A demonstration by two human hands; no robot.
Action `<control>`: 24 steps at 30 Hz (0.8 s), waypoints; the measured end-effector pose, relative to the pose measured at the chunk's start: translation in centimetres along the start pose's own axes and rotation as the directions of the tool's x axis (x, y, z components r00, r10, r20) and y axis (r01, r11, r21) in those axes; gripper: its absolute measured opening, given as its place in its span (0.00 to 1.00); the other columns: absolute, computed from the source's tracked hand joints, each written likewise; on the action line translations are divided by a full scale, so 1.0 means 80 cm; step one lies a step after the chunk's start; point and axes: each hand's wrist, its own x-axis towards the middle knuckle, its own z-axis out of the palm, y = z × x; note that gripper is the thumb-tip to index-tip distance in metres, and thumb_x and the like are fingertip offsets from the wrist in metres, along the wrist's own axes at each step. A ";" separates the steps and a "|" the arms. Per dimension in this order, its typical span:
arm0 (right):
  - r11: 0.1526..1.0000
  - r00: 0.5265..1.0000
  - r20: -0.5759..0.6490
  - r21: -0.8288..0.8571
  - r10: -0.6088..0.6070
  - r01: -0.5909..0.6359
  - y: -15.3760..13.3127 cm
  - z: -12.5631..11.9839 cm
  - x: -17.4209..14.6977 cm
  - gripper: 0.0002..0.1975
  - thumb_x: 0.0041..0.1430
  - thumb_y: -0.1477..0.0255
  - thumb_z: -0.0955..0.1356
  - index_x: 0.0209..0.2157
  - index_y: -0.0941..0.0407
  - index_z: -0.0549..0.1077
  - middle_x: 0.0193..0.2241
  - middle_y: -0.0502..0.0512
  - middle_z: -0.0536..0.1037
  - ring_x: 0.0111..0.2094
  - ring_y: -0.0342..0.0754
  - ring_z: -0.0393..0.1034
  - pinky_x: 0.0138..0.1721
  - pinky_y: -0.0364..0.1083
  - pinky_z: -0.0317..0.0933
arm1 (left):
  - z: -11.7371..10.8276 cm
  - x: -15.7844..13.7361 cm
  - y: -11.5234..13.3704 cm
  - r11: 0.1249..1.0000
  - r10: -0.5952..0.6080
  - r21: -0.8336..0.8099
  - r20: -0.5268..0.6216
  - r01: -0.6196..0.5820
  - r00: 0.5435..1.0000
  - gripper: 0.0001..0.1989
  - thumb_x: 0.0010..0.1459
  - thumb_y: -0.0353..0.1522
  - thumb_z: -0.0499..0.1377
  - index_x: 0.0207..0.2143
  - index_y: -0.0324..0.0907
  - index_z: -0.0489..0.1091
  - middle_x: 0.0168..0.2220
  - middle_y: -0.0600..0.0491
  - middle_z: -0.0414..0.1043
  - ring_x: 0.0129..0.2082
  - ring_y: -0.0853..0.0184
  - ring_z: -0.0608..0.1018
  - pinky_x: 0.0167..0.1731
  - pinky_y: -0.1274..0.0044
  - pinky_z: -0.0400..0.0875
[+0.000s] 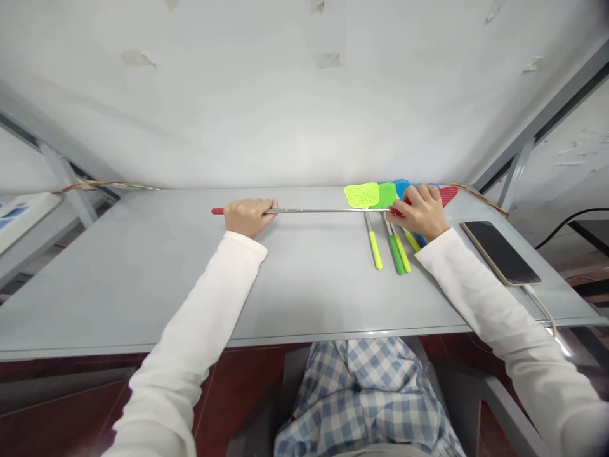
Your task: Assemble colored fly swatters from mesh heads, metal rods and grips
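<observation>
A fly swatter with a thin metal rod (328, 210) stretches level between my two hands, above the grey table. My left hand (248, 217) is closed around its handle end, and a red grip tip sticks out on the left. At the other end my right hand (421, 212) pinches a red part of it; the fingers hide most of that end. Beneath and beside the right hand lie several more swatters: a yellow one (361, 195), a green one (386, 194) and a blue one (400, 185). Red mesh (448, 194) shows past the right hand; whose head it is, I cannot tell.
A phone (500, 251) with a white cable (542, 301) lies on the table (157, 273) at the right. Thin coloured wires (114, 184) run along the back left. A white wall (285, 114) and metal frame posts (69, 181) bound the table.
</observation>
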 end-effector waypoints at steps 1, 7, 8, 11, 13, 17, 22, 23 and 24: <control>1.000 1.000 0.003 0.001 0.001 -0.001 0.002 -0.002 -0.002 0.16 0.60 0.63 0.58 0.27 0.53 0.73 0.30 0.58 0.69 0.37 0.53 0.61 0.41 0.52 0.51 | 0.001 -0.001 0.001 1.000 0.003 0.001 0.008 -0.003 1.000 0.23 0.62 0.41 0.44 0.20 0.44 0.69 0.20 0.48 0.69 0.25 0.65 0.70 0.26 0.73 0.50; 0.999 0.999 0.017 -0.002 0.036 -0.036 0.007 0.002 -0.007 0.21 0.62 0.60 0.56 0.24 0.52 0.72 0.26 0.57 0.68 0.36 0.53 0.60 0.37 0.51 0.48 | 0.009 -0.008 0.009 0.990 0.128 0.045 0.139 -0.135 0.982 0.25 0.63 0.43 0.43 0.28 0.45 0.75 0.24 0.47 0.74 0.25 0.63 0.73 0.26 0.73 0.52; 0.999 0.999 0.011 -0.009 0.048 -0.048 0.008 0.004 -0.006 0.20 0.62 0.61 0.56 0.23 0.52 0.71 0.25 0.57 0.67 0.35 0.52 0.60 0.37 0.51 0.47 | 0.010 -0.008 0.012 0.987 0.143 0.055 0.157 -0.153 0.977 0.24 0.64 0.43 0.43 0.30 0.45 0.76 0.25 0.47 0.75 0.25 0.63 0.74 0.26 0.73 0.52; 0.997 0.998 -0.028 -0.036 0.065 -0.066 0.008 0.010 -0.004 0.19 0.61 0.65 0.57 0.20 0.53 0.69 0.22 0.55 0.66 0.33 0.51 0.60 0.36 0.50 0.46 | 0.009 -0.008 0.019 0.980 0.164 0.079 0.211 -0.184 0.964 0.24 0.64 0.42 0.43 0.36 0.45 0.77 0.28 0.45 0.77 0.27 0.60 0.76 0.28 0.73 0.55; 0.998 0.997 -0.060 -0.046 0.045 -0.048 0.005 0.011 -0.003 0.19 0.61 0.67 0.57 0.19 0.54 0.68 0.21 0.55 0.65 0.33 0.51 0.60 0.35 0.50 0.46 | 0.006 -0.008 0.024 0.977 0.166 0.090 0.248 -0.193 0.954 0.24 0.64 0.42 0.42 0.39 0.44 0.77 0.28 0.43 0.77 0.29 0.57 0.77 0.29 0.72 0.56; 0.999 0.994 -0.108 -0.043 -0.013 0.009 -0.010 0.006 -0.001 0.19 0.62 0.68 0.57 0.19 0.54 0.68 0.20 0.54 0.66 0.32 0.50 0.60 0.34 0.49 0.45 | 0.002 -0.008 0.031 0.979 0.154 0.084 0.298 -0.187 0.942 0.25 0.64 0.42 0.42 0.41 0.43 0.77 0.29 0.42 0.77 0.33 0.54 0.78 0.31 0.71 0.58; 0.997 0.990 -0.119 -0.001 -0.071 0.071 -0.036 0.001 0.006 0.19 0.63 0.71 0.56 0.20 0.54 0.68 0.19 0.53 0.64 0.30 0.48 0.58 0.32 0.49 0.42 | -0.002 -0.014 0.054 0.977 0.178 0.051 0.343 -0.208 0.922 0.24 0.64 0.40 0.42 0.43 0.41 0.76 0.31 0.41 0.77 0.34 0.54 0.79 0.31 0.71 0.61; 0.997 0.990 -0.121 0.009 -0.070 0.071 -0.041 0.000 0.007 0.20 0.63 0.71 0.56 0.20 0.54 0.68 0.18 0.52 0.63 0.30 0.48 0.57 0.32 0.49 0.42 | -0.004 -0.016 0.061 0.976 0.178 0.057 0.349 -0.211 0.920 0.24 0.65 0.39 0.42 0.44 0.41 0.76 0.31 0.41 0.78 0.34 0.54 0.79 0.31 0.71 0.61; 0.997 0.990 -0.127 0.018 -0.070 0.072 -0.047 -0.001 0.008 0.20 0.64 0.71 0.56 0.19 0.54 0.68 0.18 0.52 0.62 0.29 0.47 0.57 0.31 0.49 0.41 | -0.006 -0.019 0.070 0.975 0.177 0.064 0.354 -0.213 0.918 0.25 0.65 0.39 0.41 0.45 0.40 0.75 0.31 0.40 0.78 0.34 0.54 0.79 0.31 0.71 0.62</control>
